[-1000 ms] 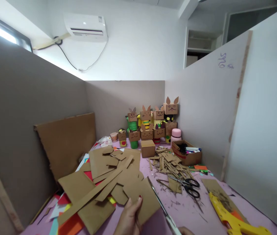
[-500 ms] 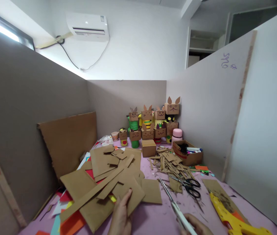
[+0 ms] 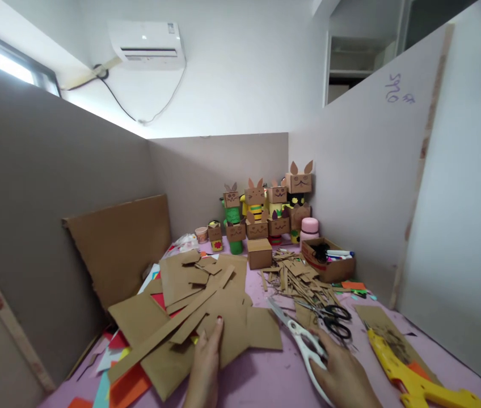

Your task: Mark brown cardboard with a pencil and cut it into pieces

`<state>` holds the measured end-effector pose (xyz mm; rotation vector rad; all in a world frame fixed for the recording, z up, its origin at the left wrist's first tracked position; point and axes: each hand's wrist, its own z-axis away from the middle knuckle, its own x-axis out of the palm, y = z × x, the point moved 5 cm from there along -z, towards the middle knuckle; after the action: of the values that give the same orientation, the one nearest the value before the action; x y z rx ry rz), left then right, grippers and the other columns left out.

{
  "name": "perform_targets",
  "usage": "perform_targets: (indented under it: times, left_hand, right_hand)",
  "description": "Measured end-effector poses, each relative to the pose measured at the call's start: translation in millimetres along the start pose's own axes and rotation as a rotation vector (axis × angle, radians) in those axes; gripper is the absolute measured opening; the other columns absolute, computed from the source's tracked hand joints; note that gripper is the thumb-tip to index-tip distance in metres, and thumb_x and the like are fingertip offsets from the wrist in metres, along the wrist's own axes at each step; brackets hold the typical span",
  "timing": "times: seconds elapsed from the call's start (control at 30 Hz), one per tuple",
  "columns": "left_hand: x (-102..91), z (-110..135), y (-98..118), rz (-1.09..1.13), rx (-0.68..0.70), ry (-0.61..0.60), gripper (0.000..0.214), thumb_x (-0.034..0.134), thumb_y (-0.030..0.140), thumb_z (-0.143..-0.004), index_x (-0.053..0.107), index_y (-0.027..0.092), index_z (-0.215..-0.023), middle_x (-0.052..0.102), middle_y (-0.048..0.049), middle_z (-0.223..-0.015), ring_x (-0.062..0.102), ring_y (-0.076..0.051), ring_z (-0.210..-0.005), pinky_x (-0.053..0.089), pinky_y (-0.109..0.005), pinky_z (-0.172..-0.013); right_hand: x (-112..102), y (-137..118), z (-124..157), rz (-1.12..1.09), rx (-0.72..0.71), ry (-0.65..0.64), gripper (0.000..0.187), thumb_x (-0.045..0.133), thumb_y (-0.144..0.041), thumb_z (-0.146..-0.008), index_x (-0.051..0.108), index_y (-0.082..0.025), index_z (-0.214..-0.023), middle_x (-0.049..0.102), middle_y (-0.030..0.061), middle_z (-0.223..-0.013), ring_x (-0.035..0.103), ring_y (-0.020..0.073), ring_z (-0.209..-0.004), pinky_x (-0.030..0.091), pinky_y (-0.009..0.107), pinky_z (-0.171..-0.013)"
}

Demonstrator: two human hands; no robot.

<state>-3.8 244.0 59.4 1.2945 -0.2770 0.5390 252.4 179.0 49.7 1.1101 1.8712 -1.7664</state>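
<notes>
A flat piece of brown cardboard (image 3: pixel 232 335) is pinched in my left hand (image 3: pixel 205 362), with the thumb on top and the other fingers hidden beneath. My right hand (image 3: pixel 345 368) grips white-handled scissors (image 3: pixel 308 344), whose blades point up and to the left, apart from the cardboard. The blades look nearly together. Black-handled scissors (image 3: pixel 337 321) lie just beyond my right hand. Under and behind the held piece spreads a pile of cardboard sheets and strips (image 3: pixel 132 320); another flat cardboard piece (image 3: pixel 265 328) is to its right.
Cardboard scraps (image 3: pixel 294 275) are heaped near an open box of markers (image 3: pixel 329 266). Several cardboard animal figures (image 3: pixel 255 196) stand at the back, behind a small closed box (image 3: pixel 260 254). A yellow glue gun (image 3: pixel 406 377) lies at right, coloured paper (image 3: pixel 127 385) at left. Partitions enclose the table.
My right hand has come further into view, and the scissors have turned to show their white handles, with the tips moved slightly left. My left hand keeps the cardboard, shifted slightly left and lying flatter.
</notes>
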Motion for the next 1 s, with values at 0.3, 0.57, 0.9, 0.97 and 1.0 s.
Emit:
perform_targets:
  times: [0.3,0.57,0.9,0.97,1.0]
  left_hand:
    - [44.5,2.9,5.9,-0.422,0.178,-0.158,0.021,0.076,0.028,-0.066,0.068,0.016,-0.081,0.073,-0.0083,-0.077,0.068,-0.027,-0.079,0.05,-0.033,-0.072]
    - [74.5,6.6,-3.3,-0.641,0.413,-0.134,0.027,0.078,0.013,-0.05,0.057,0.022,-0.064,0.061,-0.0069,-0.086,0.038,-0.037,-0.125,0.017,-0.04,-0.108]
    - [57.0,35.5,-21.7,-0.497,0.335,-0.141,0.033,0.077,0.017,-0.059,0.064,0.016,-0.089,0.072,-0.0104,-0.087,0.066,-0.029,-0.088,0.048,-0.036,-0.084]
    - [44.2,30.9,-15.2,-0.431,0.276,-0.1,0.023,0.073,0.021,-0.067,0.063,0.014,-0.087,0.073,-0.0117,-0.082,0.069,-0.028,-0.076,0.052,-0.038,-0.074]
    - [38.0,27.6,-9.5,-0.393,0.253,-0.067,0.02,0.069,0.024,-0.073,0.062,0.013,-0.089,0.073,-0.0116,-0.082,0.069,-0.027,-0.072,0.053,-0.038,-0.07]
  right_hand:
    - [4.1,9.1,-1.4,-0.006,-0.058,-0.051,0.051,0.045,-0.019,-0.077,0.052,-0.011,-0.127,0.066,0.0137,-0.121,0.063,0.0267,-0.109,0.047,0.035,-0.092]
    - [-0.7,3.6,-0.6,-0.009,-0.047,-0.029,0.05,0.046,-0.016,-0.076,0.054,-0.011,-0.125,0.067,0.0131,-0.12,0.063,0.0273,-0.109,0.047,0.035,-0.09]
    - [0.8,17.6,0.0,-0.009,-0.013,-0.007,0.047,0.041,-0.024,-0.079,0.052,-0.011,-0.122,0.068,0.0151,-0.117,0.064,0.028,-0.106,0.049,0.034,-0.086]
    - [2.6,18.2,0.1,-0.001,-0.023,-0.008,0.048,0.042,-0.024,-0.078,0.052,-0.01,-0.122,0.068,0.0157,-0.115,0.064,0.03,-0.105,0.049,0.036,-0.086]
    - [3.8,17.5,0.0,0.003,-0.036,-0.012,0.049,0.042,-0.023,-0.077,0.052,-0.009,-0.123,0.069,0.0153,-0.115,0.065,0.0302,-0.104,0.049,0.037,-0.086]
